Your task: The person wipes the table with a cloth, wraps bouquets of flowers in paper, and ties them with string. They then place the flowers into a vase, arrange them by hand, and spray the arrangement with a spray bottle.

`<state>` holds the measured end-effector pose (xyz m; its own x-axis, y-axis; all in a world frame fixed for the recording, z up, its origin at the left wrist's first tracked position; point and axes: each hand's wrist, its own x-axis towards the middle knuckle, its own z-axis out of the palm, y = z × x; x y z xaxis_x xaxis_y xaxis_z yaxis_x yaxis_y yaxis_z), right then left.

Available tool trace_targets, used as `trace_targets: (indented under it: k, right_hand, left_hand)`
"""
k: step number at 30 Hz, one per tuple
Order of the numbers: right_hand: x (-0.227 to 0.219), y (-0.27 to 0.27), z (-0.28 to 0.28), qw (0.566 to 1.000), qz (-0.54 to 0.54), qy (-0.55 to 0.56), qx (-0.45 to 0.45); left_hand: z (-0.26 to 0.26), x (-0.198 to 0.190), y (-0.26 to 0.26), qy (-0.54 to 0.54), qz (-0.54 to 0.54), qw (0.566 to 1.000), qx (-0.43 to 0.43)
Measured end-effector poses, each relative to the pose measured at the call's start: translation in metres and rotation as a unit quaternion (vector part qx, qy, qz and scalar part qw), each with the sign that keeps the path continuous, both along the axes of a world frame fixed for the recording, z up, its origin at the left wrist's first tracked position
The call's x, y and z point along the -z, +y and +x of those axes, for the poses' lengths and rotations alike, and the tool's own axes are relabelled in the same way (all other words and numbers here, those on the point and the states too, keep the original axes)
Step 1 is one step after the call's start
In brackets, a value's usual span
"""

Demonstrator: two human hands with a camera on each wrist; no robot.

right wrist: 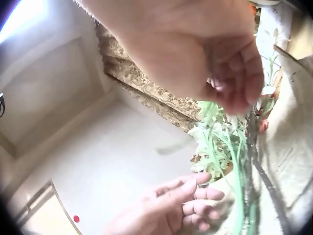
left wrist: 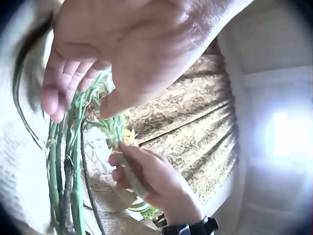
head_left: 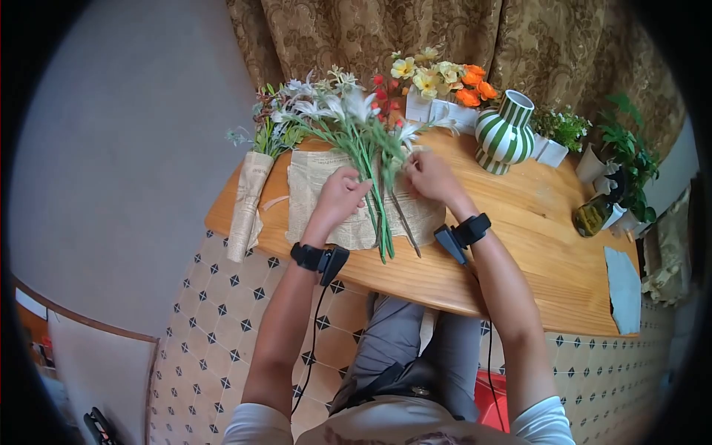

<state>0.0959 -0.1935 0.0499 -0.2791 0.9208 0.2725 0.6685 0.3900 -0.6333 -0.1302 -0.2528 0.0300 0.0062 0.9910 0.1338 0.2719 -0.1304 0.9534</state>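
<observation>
A bunch of white artificial lilies (head_left: pixel 356 107) with green stems (head_left: pixel 380 222) lies over newspaper wrapping (head_left: pixel 308 200). My left hand (head_left: pixel 343 196) is beside the stems, its fingers loosely bent; in the left wrist view this hand (left wrist: pixel 117 54) has its fingertips at the green stems (left wrist: pixel 78 191). On the bunch's other side, my right hand (head_left: pixel 432 176) pinches a green piece; in the left wrist view the right hand (left wrist: pixel 156 178) has thumb and fingers together on it. Curled fingers of the right hand (right wrist: pixel 195 54) partly hide it in the right wrist view.
A paper-wrapped bouquet (head_left: pixel 248 200) lies at the table's left. Yellow and orange flowers (head_left: pixel 445 80), a green-striped vase (head_left: pixel 506 133) and several potted plants (head_left: pixel 630 163) stand along the back and right. A grey sheet (head_left: pixel 623 289) lies at the right edge.
</observation>
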Motion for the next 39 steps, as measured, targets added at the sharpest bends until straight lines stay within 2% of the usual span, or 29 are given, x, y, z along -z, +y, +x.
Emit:
trace_targets:
  k: [1,4,5,6,7,9,10,12,14,17,18,20,21,22,24,25,26,28,29,30,32,34,37,38,39]
  right_hand:
    - [0.008,-0.007,-0.002,0.999,-0.025,0.022,0.022]
    - [0.015,-0.008,-0.007,0.993,-0.082,0.065,0.046]
    - [0.008,-0.019,-0.011,0.995,-0.045,0.056,0.066]
    - [0.005,-0.024,-0.018,0.995,-0.045,0.056,0.067]
    - [0.002,-0.027,-0.024,0.997,-0.008,0.012,0.070]
    - [-0.007,-0.032,-0.033,0.992,0.035,-0.107,0.055]
    - [-0.003,-0.027,-0.033,0.992,0.035,-0.106,0.056]
    - [0.007,-0.011,-0.033,0.994,0.076,-0.060,0.047]
    - [-0.025,-0.015,-0.027,0.993,0.075,-0.062,0.064]
    - [-0.050,-0.008,-0.010,0.997,0.006,0.066,0.048]
    - [-0.054,-0.008,-0.006,0.997,0.004,0.064,0.049]
    - [-0.075,-0.019,0.000,0.982,-0.112,0.155,-0.004]
    - [-0.067,-0.017,0.002,0.982,-0.112,0.154,-0.002]
    - [-0.048,-0.010,0.003,0.998,-0.049,0.046,-0.003]
    - [-0.009,0.005,0.004,0.983,0.081,-0.167,-0.005]
    - [-0.008,0.001,0.001,0.974,0.144,-0.169,0.035]
    - [-0.011,0.001,0.001,0.974,0.146,-0.172,0.032]
    - [-0.019,-0.009,0.003,0.997,0.075,-0.014,0.026]
    - [-0.028,-0.014,0.003,0.998,0.006,0.053,0.016]
    - [-0.033,-0.016,0.004,0.998,0.005,0.053,0.017]
    - [-0.040,-0.018,0.004,0.994,0.096,0.045,0.020]
    - [-0.047,-0.022,0.002,0.994,0.100,0.045,0.005]
    - [-0.058,-0.033,-0.006,0.992,0.112,0.059,-0.008]
    - [-0.059,-0.035,-0.009,0.990,0.118,0.074,-0.005]
    - [-0.055,-0.035,-0.011,0.990,0.116,0.074,-0.006]
  left_hand:
    - [0.004,0.001,0.006,-0.033,-0.059,0.998,-0.005]
    - [0.006,0.007,0.017,-0.021,-0.092,0.996,-0.004]
    - [0.006,0.008,0.018,-0.021,-0.092,0.996,-0.004]
    - [0.005,0.009,0.019,-0.065,-0.086,0.994,0.012]
    - [0.004,0.011,0.020,-0.108,-0.081,0.990,0.029]
    - [0.004,0.015,0.021,-0.129,-0.077,0.988,0.036]
    - [0.003,0.017,0.020,-0.151,-0.075,0.985,0.042]
    - [0.002,0.019,0.016,-0.157,-0.067,0.984,0.046]
    - [0.001,0.021,0.017,-0.168,-0.059,0.983,0.047]
    - [0.001,0.023,0.018,-0.159,-0.041,0.985,0.053]
    - [0.002,0.024,0.018,-0.158,-0.039,0.985,0.049]
    - [0.005,0.024,0.017,-0.159,-0.040,0.985,0.049]
    - [0.006,0.023,0.016,-0.164,-0.039,0.985,0.039]
    - [0.008,0.022,0.015,-0.167,-0.035,0.985,0.028]
    - [0.008,0.020,0.013,-0.166,-0.027,0.986,0.024]
    - [0.008,0.021,0.014,-0.166,-0.020,0.986,0.017]
    - [0.006,0.022,0.016,-0.170,-0.018,0.985,0.015]
    - [0.005,0.029,0.017,-0.157,0.000,0.987,0.030]
    - [0.006,0.027,0.013,-0.157,-0.003,0.987,0.031]
    - [0.007,0.023,0.011,-0.168,-0.004,0.986,0.016]
    - [0.009,0.022,0.013,-0.179,-0.004,0.984,0.002]
    - [0.010,0.020,0.018,-0.114,0.139,0.981,-0.074]
    - [0.032,-0.013,-0.002,-0.051,0.083,0.995,-0.032]
    - [0.037,-0.010,0.002,-0.051,0.084,0.995,-0.033]
    - [0.042,-0.004,0.005,-0.049,0.044,0.997,0.035]
